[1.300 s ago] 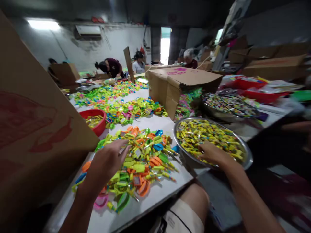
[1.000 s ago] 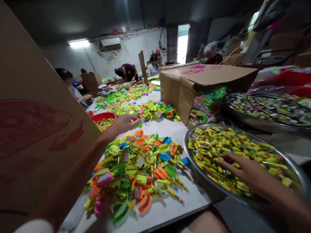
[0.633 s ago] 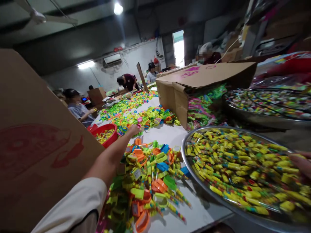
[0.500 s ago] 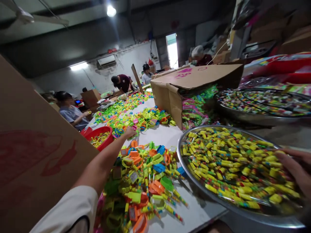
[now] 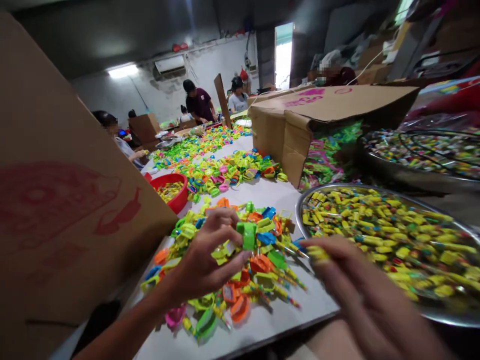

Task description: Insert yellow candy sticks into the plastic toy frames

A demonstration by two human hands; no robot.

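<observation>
Left hand [image 5: 212,255] over the near pile [image 5: 258,280], fingers curled, thumb drawn in below them. We see a green plastic piece [image 5: 248,235] held at the fingertips, above the pile and on the side toward the right hand.

Right hand [image 5: 352,285] beside it, blurred, at the near left side of a steel bowl [image 5: 446,318]. Thumb and fingers nearly together, with a yellow piece [image 5: 318,253] pinched at the tips; we cannot make out its exact shape. The two hands face each other, apart, and so do their pieces.

The near pile lies on a white table [image 5: 258,192]: lime, orange, blue and pink plastic pieces, with slim tubes of coloured beads among them, several pointing toward the table's front edge. The steel bowl is full of yellow-ended tubes, and we count it just beside the pile. A red bowl [image 5: 179,201] of similar yellow pieces stands behind the pile, next to a tall cardboard panel [image 5: 56,125] with red print.

Farther back, we note more loose plastic pieces [image 5: 240,167], an open carton [image 5: 270,131] with stringy green and pink stuff inside, and a person in a dark top [image 5: 198,104] standing at the table
</observation>
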